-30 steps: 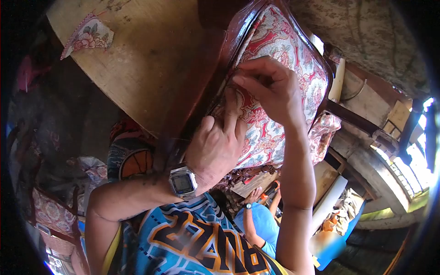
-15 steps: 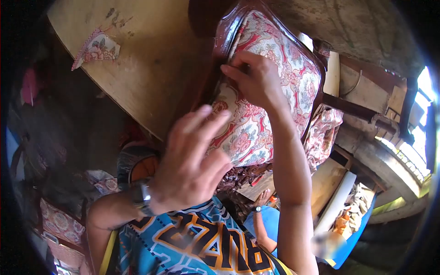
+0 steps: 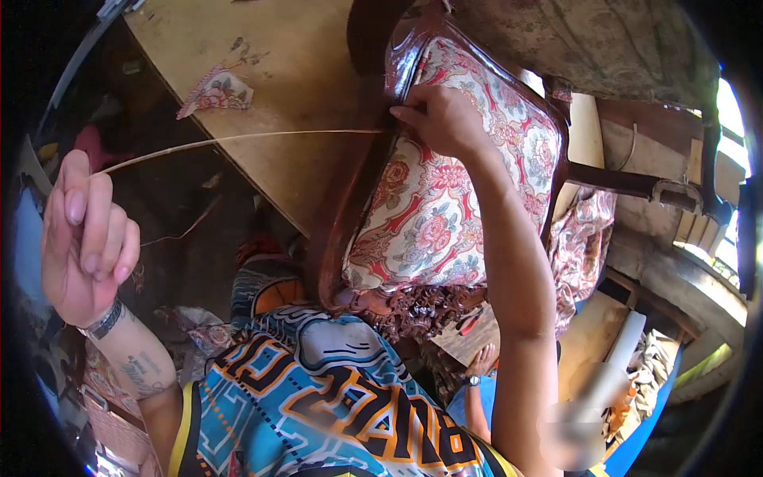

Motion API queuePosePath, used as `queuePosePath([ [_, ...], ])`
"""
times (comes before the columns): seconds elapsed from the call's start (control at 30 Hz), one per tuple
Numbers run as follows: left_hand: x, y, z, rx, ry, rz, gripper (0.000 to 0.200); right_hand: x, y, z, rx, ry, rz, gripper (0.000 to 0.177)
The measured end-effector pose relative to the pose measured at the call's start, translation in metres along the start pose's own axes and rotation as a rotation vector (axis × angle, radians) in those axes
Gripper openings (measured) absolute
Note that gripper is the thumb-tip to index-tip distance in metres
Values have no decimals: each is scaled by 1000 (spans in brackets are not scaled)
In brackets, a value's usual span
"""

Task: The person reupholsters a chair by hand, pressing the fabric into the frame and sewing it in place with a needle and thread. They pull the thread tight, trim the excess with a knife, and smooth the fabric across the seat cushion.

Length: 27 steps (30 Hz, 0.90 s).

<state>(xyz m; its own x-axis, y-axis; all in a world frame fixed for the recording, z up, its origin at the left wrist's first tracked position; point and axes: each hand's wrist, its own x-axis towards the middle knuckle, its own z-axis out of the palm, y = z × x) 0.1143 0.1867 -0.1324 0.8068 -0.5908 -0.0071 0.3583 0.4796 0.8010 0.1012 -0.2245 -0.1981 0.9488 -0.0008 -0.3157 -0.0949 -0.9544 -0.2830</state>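
Note:
My left hand is raised at the far left, fingers curled closed around the end of a thin pale cord or strip. The cord stretches across to the dark wooden frame of a chair upholstered in floral fabric. There it meets the fabric's edge just below the fingertips of my right hand. That hand rests over the floral panel with its fingers pinched together at the border between fabric and wood. What sits inside the right pinch is hidden.
A tan board bears a floral fabric scrap. Carved wood edges the chair near my body. Another person's hand is at the lower right, near a small wooden board. Patterned cloth hangs beyond the chair.
My left hand has swung from beside the chair out to the far left, and the pale cord is now stretched between it and the chair. My right hand stays at the fabric's edge.

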Motion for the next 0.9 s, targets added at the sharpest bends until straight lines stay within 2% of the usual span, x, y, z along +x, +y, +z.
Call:
queuePosePath([
  [0.07, -10, 3, -6, -29, 64, -1, 20, 4, -3, 9, -103, 59, -33, 25],
  [0.17, -24, 19, -27, -171, 62, -23, 19, 12, -8, 0, -226, -103, -38, 23],
  [0.2, -29, 28, -41, -231, 37, -28, 19, 11, -7, -3, -184, -139, -29, 22],
  [0.27, -38, 55, -74, -228, -97, 52, 12, 11, -5, -10, -92, -207, -4, 20],
  [0.3, -40, 68, -88, -230, -165, 92, 11, 8, -2, -10, -38, -175, -5, 19],
  [0.37, -23, 94, -120, -287, -420, 49, 19, -2, 6, -5, 71, -109, 4, 17],
  [0.4, -5, 101, -106, -354, -411, 28, 23, -4, 5, 1, 13, -124, 65, 16],
  [0.5, 24, 94, -34, -821, -15, 483, 13, 4, -22, 5, -237, -168, 186, 14],
  [0.53, 21, 122, -74, -474, -308, 174, 13, 2, -22, 11, -221, -148, 239, 13],
  [0.57, 28, 129, -74, -474, -351, 227, 12, 0, -26, 15, -207, -125, 287, 13],
  [0.6, 33, 147, -81, -420, -395, 171, 12, 0, -29, 15, -192, -97, 338, 13],
  [0.63, 37, 154, -86, -426, -372, 209, 12, -14, -32, 9, -7, -6, 346, 24],
  [0.73, 54, 173, -102, -425, -305, 255, 14, -54, -47, -6, 943, 64, 602, 47],
  [0.8, 64, 189, -126, -437, -227, 324, 14, -64, -39, -27, 1060, 24, 409, 60],
  [0.87, 78, 203, -146, -250, -258, 306, 14, -57, -47, -58, 1210, 185, 219, 61],
  [0.9, 86, 208, -157, -270, -240, 301, 13, -51, -48, -69, 1368, 221, 59, 60],
])
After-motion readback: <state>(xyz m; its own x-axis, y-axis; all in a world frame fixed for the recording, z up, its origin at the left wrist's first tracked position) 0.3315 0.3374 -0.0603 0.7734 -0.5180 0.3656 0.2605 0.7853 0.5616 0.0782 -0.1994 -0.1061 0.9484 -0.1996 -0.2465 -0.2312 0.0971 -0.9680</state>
